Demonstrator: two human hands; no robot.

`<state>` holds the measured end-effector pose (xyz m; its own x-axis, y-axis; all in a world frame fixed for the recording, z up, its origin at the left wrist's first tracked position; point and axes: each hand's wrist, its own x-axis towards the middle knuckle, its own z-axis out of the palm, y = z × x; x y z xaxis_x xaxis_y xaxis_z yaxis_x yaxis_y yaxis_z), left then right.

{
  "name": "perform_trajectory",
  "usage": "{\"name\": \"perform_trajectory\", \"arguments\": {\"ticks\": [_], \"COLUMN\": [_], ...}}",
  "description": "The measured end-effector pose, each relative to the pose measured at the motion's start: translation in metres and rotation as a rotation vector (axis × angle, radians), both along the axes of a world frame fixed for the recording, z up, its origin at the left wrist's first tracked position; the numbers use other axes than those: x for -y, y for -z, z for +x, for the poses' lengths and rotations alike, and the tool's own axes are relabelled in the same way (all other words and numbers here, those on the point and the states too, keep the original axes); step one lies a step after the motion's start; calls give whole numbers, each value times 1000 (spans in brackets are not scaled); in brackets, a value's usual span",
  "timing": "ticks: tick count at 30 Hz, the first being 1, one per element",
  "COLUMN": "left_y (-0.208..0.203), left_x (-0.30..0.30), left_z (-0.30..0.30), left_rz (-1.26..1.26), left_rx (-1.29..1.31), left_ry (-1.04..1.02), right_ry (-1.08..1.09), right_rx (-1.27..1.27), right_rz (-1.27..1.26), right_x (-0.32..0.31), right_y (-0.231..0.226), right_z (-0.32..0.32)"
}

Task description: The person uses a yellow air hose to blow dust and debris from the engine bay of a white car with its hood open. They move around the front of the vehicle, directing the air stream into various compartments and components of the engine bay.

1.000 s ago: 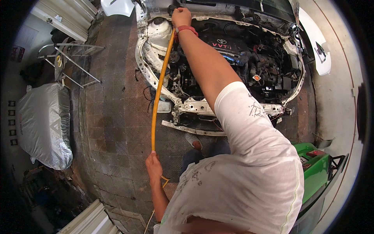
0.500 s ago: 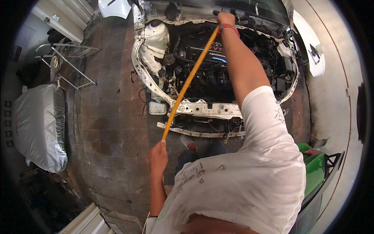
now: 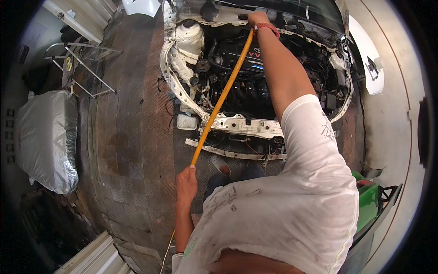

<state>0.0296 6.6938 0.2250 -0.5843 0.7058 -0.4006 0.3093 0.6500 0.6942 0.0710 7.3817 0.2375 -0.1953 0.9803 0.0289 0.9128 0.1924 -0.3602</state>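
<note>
A yellow hose (image 3: 220, 101) runs taut and slanting between my two hands, across the front of a car's open engine bay (image 3: 237, 89). My left hand (image 3: 186, 182) is closed round it low down, in front of the bumper bar (image 3: 228, 153). From below that hand the hose trails on toward the lower edge. Up by the firewall, my right hand (image 3: 259, 19) grips a dark tool (image 3: 243, 17) at the hose's upper end; its kind is mostly hidden by the fingers. A red band circles my right wrist.
The white radiator support (image 3: 246, 126) crosses in front of the black engine. A folding metal step ladder (image 3: 82, 68) and a silver-covered object (image 3: 50, 141) stand left. White body panels (image 3: 365, 59) lean at the right wall, with green parts (image 3: 367, 203) lower down.
My right hand has shifted slightly left along the firewall, still holding the hose end. A pale haze near it has thinned. My left hand keeps its grip, and the view has shifted a little.
</note>
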Motion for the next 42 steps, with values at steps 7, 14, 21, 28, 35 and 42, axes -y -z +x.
{"name": "perform_trajectory", "arguments": {"ticks": [7,14,21,28,35,42], "left_y": [6,2,-7,-10,-13,-30], "left_x": [1,4,-14,-38,-42,-47], "left_z": [-2,5,29,87,140,183], "left_rz": [11,4,-82,-80,-92,-154], "left_rx": [-17,88,-9,-47,-98,-91], "left_ry": [-9,-111,-79,-109,-129,-261], "right_ry": [69,59,106,141,-7,-11], "right_rx": [-188,-192,-262,-425,-608,-650], "right_rz": [-52,-68,65,-95,-43,-247], "right_x": [29,18,5,-16,-8,-4], "right_y": [-30,-9,18,18,33,36], "right_z": [-9,-13,17,52,46,34]}}
